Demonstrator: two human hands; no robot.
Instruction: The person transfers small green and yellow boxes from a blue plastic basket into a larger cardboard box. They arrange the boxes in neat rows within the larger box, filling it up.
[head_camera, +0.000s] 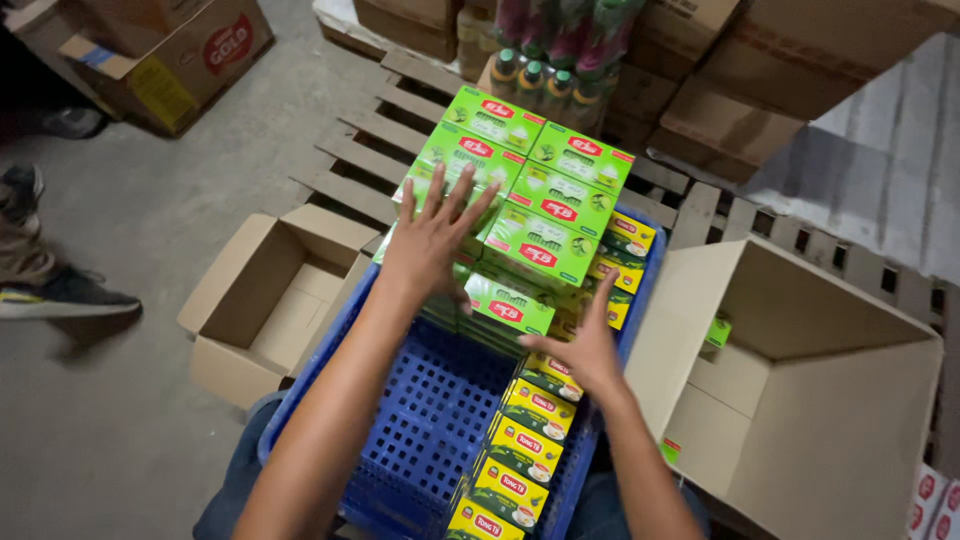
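Both forearms reach forward over a blue plastic crate (420, 420), hands spread on stacked green tea cartons.

Nearest me, a row of yellow-and-green boxes (520, 450) lines the crate's right wall, running toward its far right corner. My left hand (432, 240) lies flat with all fingers splayed against the near face of the pile of green cartons (530, 200), which fills the crate's far end and rises above its rim. My right hand (585, 345) is open too, fingers apart, pressing the pile's lower right side just above the yellow boxes; neither hand is closed around anything. An open cardboard box (270, 300) sits on the floor beside the crate's left wall, and a larger open box (800, 400) stands at its right.
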